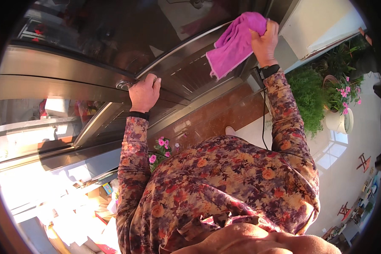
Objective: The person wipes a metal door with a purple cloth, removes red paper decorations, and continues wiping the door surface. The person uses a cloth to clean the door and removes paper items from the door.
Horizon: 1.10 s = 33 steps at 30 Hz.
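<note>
A metal door handle sticks out from beneath my left hand, whose fingers are curled around it. It sits on the frame of a brown metal door with glossy dark panes. Bunched in my right hand is a magenta-purple cloth, its loose end hanging down in front of the door's lower panel. The cloth is near the door's right-hand edge; whether it touches the surface I cannot tell. My fingertips on the handle are partly hidden.
Potted plants with green leaves and pink flowers stand to the right, one in a white pot. A black cable hangs beside my right arm. Red folding stools stand farther off. Sunlit boxes lie at lower left.
</note>
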Tool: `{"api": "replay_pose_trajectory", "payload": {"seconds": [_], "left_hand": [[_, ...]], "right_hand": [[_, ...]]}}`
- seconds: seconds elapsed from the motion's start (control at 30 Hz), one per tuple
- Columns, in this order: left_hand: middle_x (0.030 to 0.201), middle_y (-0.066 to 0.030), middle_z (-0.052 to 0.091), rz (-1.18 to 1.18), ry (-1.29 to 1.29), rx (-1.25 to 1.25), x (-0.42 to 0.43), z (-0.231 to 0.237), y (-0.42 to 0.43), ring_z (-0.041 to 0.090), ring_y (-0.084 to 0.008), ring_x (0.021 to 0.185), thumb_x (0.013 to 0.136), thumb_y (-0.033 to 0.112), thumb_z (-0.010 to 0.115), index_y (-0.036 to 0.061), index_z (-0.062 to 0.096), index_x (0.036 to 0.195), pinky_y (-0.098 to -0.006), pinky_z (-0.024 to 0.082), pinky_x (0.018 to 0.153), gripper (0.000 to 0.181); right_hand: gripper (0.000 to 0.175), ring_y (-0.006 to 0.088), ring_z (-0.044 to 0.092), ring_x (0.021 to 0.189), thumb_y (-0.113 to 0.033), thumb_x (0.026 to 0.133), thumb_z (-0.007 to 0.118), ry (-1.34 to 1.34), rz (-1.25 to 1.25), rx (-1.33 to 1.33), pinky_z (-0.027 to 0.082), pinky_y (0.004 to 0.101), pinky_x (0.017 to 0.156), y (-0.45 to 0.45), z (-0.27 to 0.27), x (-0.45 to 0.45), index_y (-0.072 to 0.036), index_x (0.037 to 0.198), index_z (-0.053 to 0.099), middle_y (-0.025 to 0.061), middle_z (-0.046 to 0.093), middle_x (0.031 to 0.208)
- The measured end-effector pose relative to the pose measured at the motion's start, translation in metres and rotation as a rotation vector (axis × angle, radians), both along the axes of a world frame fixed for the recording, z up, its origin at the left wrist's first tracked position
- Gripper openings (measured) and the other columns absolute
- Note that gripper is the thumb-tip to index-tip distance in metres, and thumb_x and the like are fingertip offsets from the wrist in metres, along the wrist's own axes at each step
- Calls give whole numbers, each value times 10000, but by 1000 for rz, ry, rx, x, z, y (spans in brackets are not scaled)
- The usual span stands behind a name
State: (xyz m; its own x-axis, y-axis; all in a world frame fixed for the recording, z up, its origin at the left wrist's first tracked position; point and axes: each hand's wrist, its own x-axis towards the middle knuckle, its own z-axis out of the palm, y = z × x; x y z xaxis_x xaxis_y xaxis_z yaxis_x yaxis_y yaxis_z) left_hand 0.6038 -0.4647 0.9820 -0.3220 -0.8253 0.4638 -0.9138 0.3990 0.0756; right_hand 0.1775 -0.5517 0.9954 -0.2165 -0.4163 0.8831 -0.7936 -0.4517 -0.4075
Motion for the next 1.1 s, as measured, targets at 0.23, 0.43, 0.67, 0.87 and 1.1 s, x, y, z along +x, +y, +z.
{"api": "replay_pose_trajectory", "payload": {"seconds": [0.23, 0.43, 0.67, 0.87, 1.1], "left_hand": [[619, -64, 643, 2, -16, 47, -2, 1, 3, 667, -307, 595, 920, 308, 700, 156, 593, 892, -442, 509, 539, 188], [643, -78, 655, -35, 68, 57, 2, -1, 8, 667, -310, 600, 908, 334, 699, 155, 596, 894, -447, 510, 544, 207], [723, -96, 674, -3, 36, 136, 21, -3, 8, 686, -320, 718, 867, 376, 714, 124, 610, 948, -465, 527, 627, 285], [1018, -112, 687, -97, 258, 200, 30, -2, 18, 680, -325, 960, 809, 347, 794, 107, 630, 1211, -433, 550, 827, 496], [1582, -121, 329, -629, 1500, 251, -26, 67, 40, 355, -294, 1454, 806, 624, 793, 117, 171, 1629, -464, 422, 1090, 1149]], "right_hand": [[787, 504, 377, 1337, -145, 747, 755, 429, -192, -108, 322, 551, 1165, -59, 117, -32, 44, 1433, 418, 296, 400, 1466], [683, 521, 380, 1274, -247, 858, 743, 148, -234, 35, 320, 604, 1097, -65, -28, -12, 32, 1402, 438, 317, 397, 1426], [523, 460, 554, 1169, -112, 849, 749, -80, 67, 149, 469, 490, 1012, -50, 15, -12, 7, 1308, 527, 248, 556, 1254], [482, 339, 587, 1172, -31, 869, 701, 200, 296, -275, 472, 402, 1013, 2, 211, 31, -2, 1328, 554, 179, 597, 1246], [406, 208, 601, 1035, -151, 1017, 630, -203, 1504, 379, 487, 323, 953, 67, 202, 192, 9, 1336, 436, 100, 573, 1207]]}}
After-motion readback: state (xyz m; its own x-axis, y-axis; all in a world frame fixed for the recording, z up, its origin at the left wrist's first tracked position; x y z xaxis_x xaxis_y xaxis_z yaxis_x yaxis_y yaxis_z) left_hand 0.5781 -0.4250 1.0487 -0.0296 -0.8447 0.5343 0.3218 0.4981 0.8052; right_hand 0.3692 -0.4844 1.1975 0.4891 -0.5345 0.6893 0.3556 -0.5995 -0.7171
